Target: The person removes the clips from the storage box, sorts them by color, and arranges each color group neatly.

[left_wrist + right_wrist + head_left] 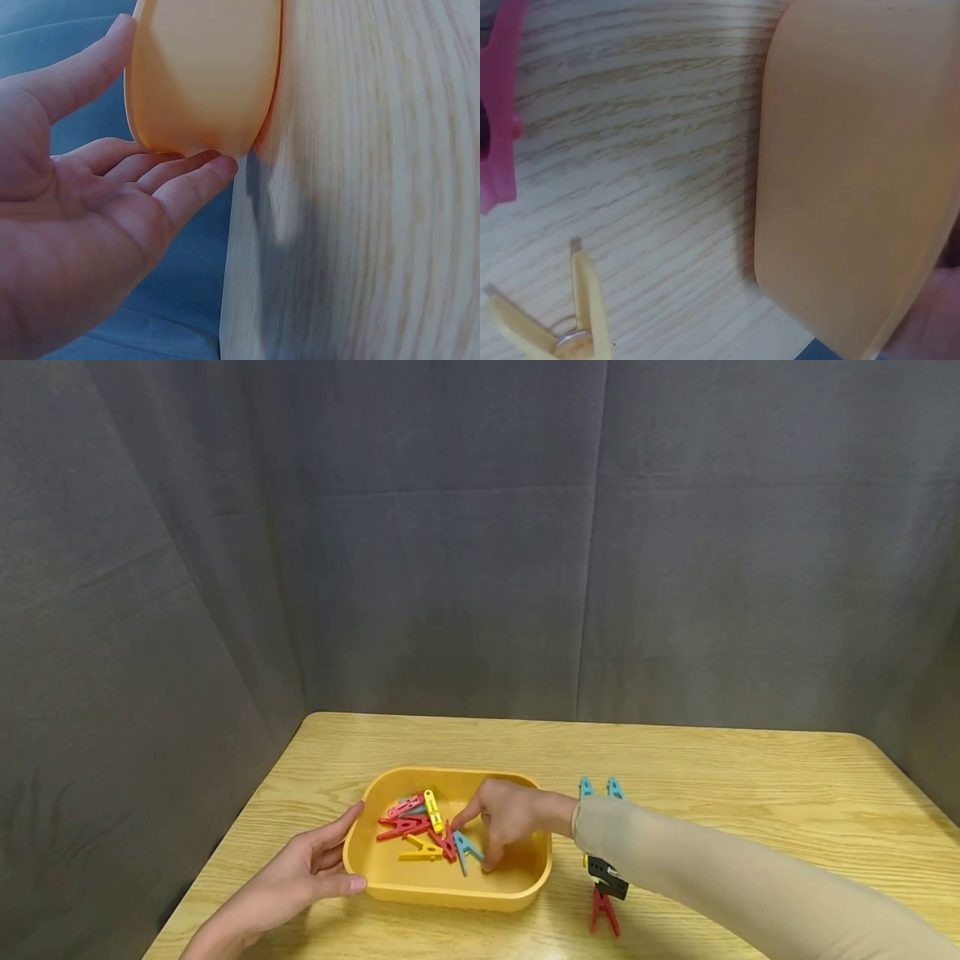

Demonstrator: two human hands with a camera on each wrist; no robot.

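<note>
The head view alone shows the whole tabletop (712, 777) and the yellow tray (450, 887) near its front left, with coloured clothespins (420, 827) inside. The left wrist view shows the left hand (300, 872) flat, fingers straight, touching the tray's outer wall. The right hand (506, 818) reaches down into the tray, fingers bent over a blue clothespin (465, 850); I cannot tell if it grips it. A red clothespin (604, 912) lies outside.

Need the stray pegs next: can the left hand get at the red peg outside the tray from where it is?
Probably not directly: the left hand rests against the tray's left wall, and the tray and right forearm lie between it and the red peg.
</note>
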